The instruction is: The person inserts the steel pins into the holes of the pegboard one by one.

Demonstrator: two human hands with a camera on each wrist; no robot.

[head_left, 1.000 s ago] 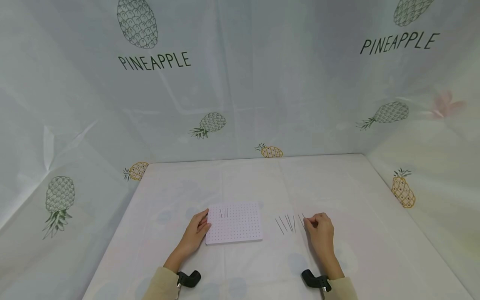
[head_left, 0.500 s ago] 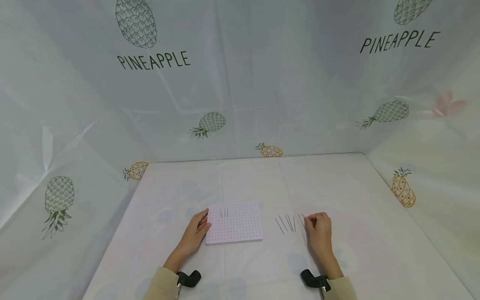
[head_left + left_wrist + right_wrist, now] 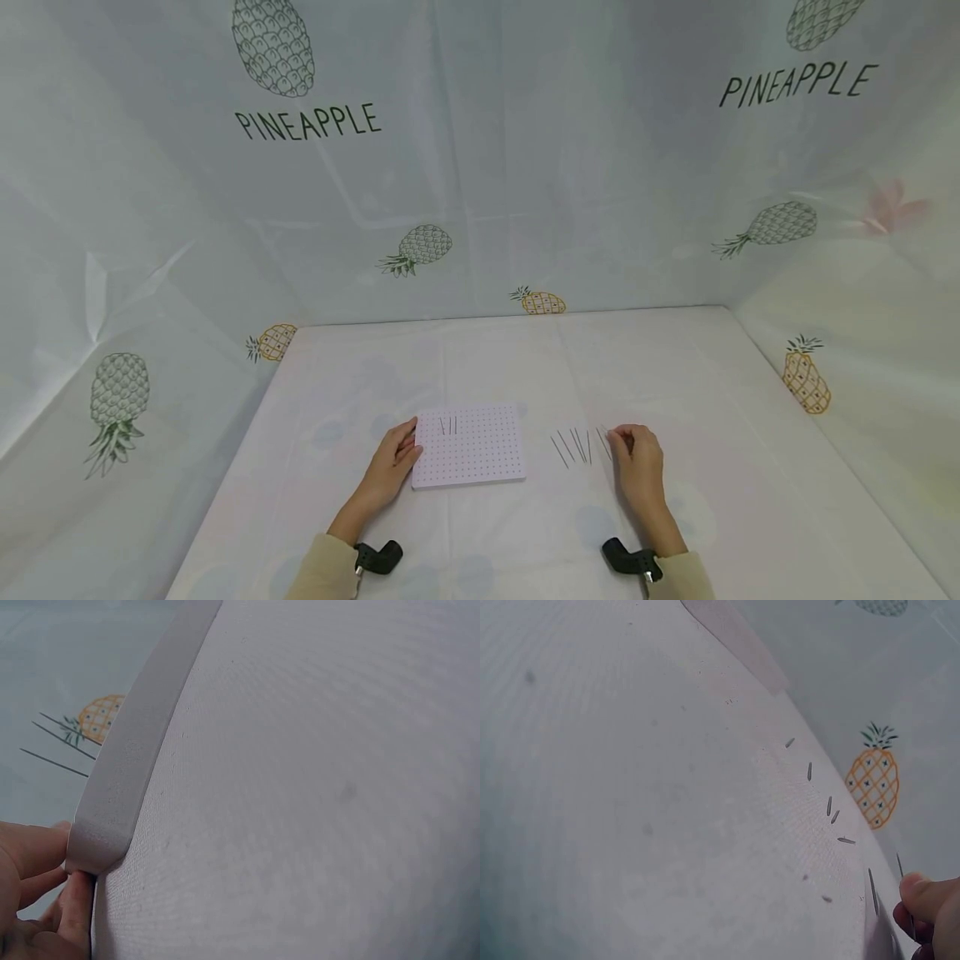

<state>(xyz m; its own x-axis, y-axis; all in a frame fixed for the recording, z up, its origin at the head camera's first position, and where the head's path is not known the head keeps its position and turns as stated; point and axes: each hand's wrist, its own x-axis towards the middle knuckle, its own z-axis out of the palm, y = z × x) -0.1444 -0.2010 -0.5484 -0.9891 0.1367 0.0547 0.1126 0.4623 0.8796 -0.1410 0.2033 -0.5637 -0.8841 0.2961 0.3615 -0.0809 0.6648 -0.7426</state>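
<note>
A white pegboard (image 3: 480, 454), dotted with small holes, lies on the table; its left edge is held by my left hand (image 3: 384, 471). In the left wrist view the thumb and fingers (image 3: 41, 851) grip a corner of the board, and several thin pins (image 3: 66, 742) rise beyond its edge. To the board's right, my right hand (image 3: 641, 471) is low over the table, thumb and forefinger together. The right wrist view has a thin dark pin (image 3: 900, 864) pinched there, its tip poking above the thumb. Another pin (image 3: 874, 891) lies just beside these fingers.
Several more loose pins (image 3: 576, 446) lie in a loose row between the board and my right hand. A pale cloth covers the table (image 3: 487, 358). Behind it hangs a pineapple-print curtain (image 3: 480, 183), which also runs along both sides.
My right hand has shifted very slightly left, and the pin tip that showed beyond its fingertips in the head view is now out of sight. The left hand and board stay put.
</note>
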